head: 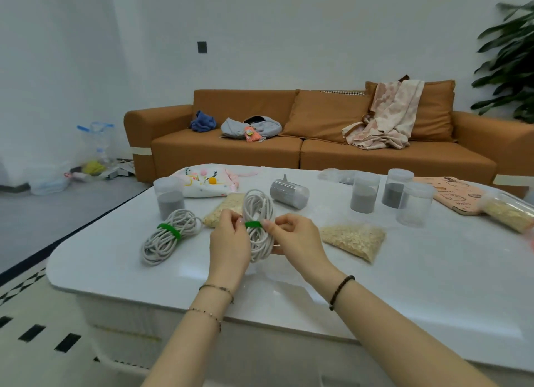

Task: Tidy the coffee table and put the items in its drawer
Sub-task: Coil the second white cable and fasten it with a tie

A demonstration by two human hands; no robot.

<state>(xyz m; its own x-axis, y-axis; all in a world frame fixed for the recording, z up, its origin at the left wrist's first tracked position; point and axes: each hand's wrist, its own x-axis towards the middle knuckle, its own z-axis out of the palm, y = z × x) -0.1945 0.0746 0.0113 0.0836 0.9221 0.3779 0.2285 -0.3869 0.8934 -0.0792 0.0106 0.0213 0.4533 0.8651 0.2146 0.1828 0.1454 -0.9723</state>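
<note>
Pinching green fabric strap (252, 224) around upright coiled grey cable bundle (260, 249) with left hand (228, 238) and right hand (296, 238), near front edge of white tabletop (404, 285).

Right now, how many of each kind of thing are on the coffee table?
Cable coils: 2, one held in the left hand and right hand
Clear jars: 5
Grain packs: 3
Grey-filled bag: 1
Fabric pouch: 1
Pink notebook: 1
Total: 13
</note>
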